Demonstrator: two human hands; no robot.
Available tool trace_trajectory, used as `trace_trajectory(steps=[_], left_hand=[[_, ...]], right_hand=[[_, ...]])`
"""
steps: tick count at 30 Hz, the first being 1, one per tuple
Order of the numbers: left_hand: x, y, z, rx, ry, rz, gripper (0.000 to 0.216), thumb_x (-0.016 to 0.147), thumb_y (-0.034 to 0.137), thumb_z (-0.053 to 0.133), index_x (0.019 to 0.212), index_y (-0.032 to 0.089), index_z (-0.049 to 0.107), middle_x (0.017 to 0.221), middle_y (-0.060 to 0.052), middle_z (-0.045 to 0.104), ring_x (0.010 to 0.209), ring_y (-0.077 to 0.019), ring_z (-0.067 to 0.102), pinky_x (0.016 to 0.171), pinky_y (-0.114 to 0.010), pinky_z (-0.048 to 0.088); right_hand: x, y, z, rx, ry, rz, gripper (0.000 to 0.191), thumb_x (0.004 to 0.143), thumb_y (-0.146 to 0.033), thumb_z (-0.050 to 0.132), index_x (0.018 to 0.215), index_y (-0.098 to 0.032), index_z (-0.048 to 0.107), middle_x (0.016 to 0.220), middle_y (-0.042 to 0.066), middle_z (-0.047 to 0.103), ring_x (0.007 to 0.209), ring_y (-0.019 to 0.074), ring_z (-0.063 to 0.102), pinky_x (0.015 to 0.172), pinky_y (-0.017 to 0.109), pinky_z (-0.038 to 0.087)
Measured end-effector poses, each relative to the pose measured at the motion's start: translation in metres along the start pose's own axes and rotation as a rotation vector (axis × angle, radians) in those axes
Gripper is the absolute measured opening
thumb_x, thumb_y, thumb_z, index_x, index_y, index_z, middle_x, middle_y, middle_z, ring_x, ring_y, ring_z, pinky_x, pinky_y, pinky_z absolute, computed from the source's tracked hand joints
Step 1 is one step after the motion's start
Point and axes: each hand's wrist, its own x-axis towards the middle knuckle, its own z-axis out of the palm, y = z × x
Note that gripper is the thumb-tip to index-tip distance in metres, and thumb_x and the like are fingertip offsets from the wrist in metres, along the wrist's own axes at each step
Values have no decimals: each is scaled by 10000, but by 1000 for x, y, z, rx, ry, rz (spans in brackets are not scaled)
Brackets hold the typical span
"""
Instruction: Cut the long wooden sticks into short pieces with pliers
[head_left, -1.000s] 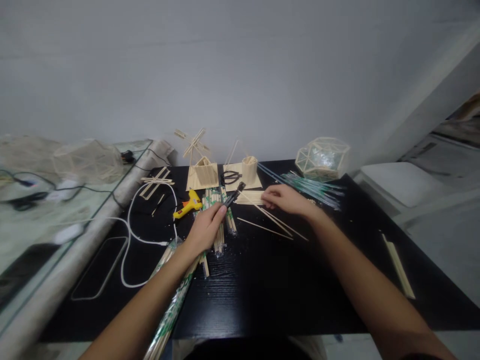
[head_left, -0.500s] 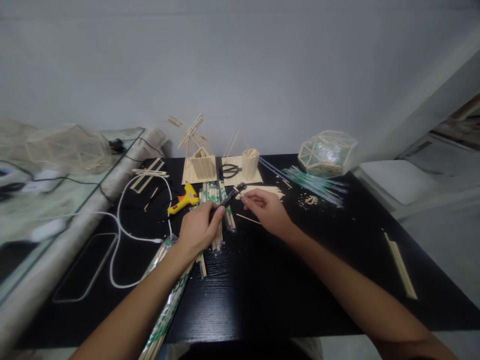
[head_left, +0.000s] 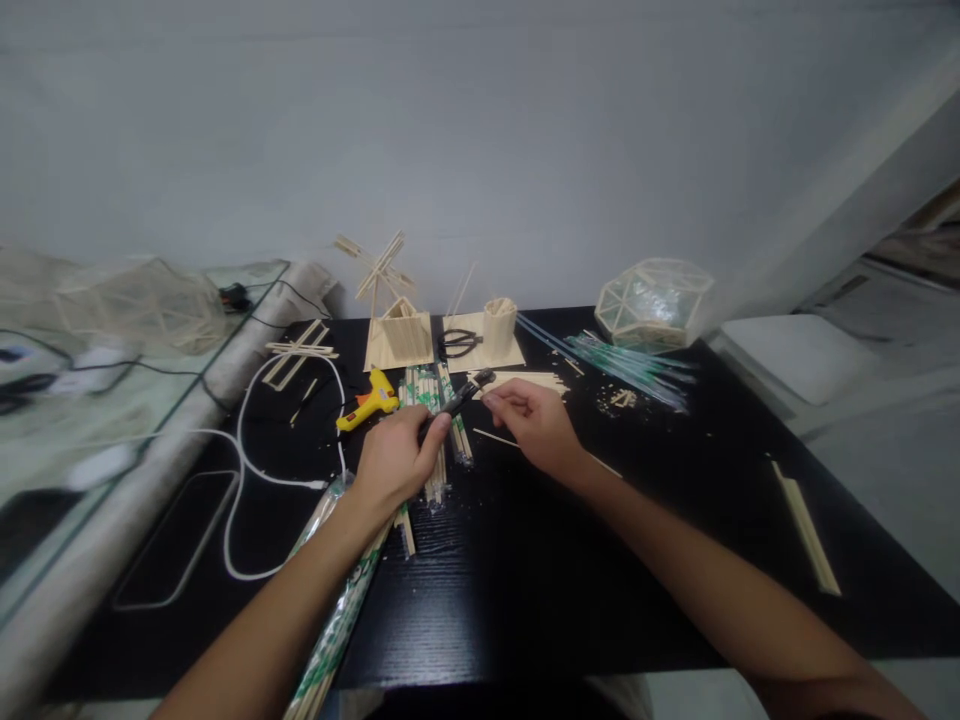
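My left hand (head_left: 399,460) is closed around a black cutter tool (head_left: 463,392) whose tip points up and right. My right hand (head_left: 531,420) is pinched on a thin wooden stick (head_left: 495,438) and holds its end at the tool's jaws. Both hands hover over the black table (head_left: 525,580), just above bundles of wrapped bamboo sticks (head_left: 429,398). Another thin stick (head_left: 604,467) lies on the table beside my right wrist.
A yellow glue gun (head_left: 366,400) with a white cable (head_left: 247,470) lies left. At the back stand a stick windmill house (head_left: 396,330), black scissors (head_left: 459,342), a stick cup (head_left: 499,322) and a polyhedron frame (head_left: 654,304). Green straws (head_left: 630,362) and a flat stick (head_left: 807,526) lie right.
My right hand came in from the sticks at the right and brought a thin stick to the cutter's tip. My left hand kept hold of the cutter and barely moved.
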Motion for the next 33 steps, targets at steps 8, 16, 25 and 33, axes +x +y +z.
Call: trace_trajectory(steps=[8, 16, 25, 33], left_hand=[[0, 0, 2, 15, 15, -13, 524, 1030, 537, 330, 740, 193, 599, 745, -81, 665, 727, -230, 617, 674, -319, 353], [0, -3, 3, 28, 55, 3, 487, 1022, 527, 345, 791, 195, 615, 791, -79, 676, 772, -239, 633, 682, -320, 370], [-2, -10, 4, -47, 71, 65, 427, 1016, 497, 361, 865, 200, 627, 836, -69, 674, 828, -236, 641, 739, -323, 420], [-1, -13, 4, -86, 71, 101, 417, 1013, 490, 346, 859, 207, 610, 836, -65, 669, 835, -231, 642, 748, -323, 443]], right_hand=[[1, 6, 3, 45, 13, 3, 269, 864, -448, 691, 821, -184, 669, 645, -5, 605, 620, 148, 591, 639, 293, 508], [0, 3, 4, 71, -3, -2, 289, 871, -475, 681, 797, -199, 642, 641, -10, 585, 625, 151, 580, 643, 297, 495], [1, -4, -2, 173, -130, 65, 347, 819, -512, 735, 766, -182, 643, 601, -23, 555, 541, 108, 457, 511, 245, 371], [0, -6, -3, 311, -194, 198, 372, 764, -517, 781, 797, -163, 674, 569, -43, 531, 459, 66, 346, 409, 208, 207]])
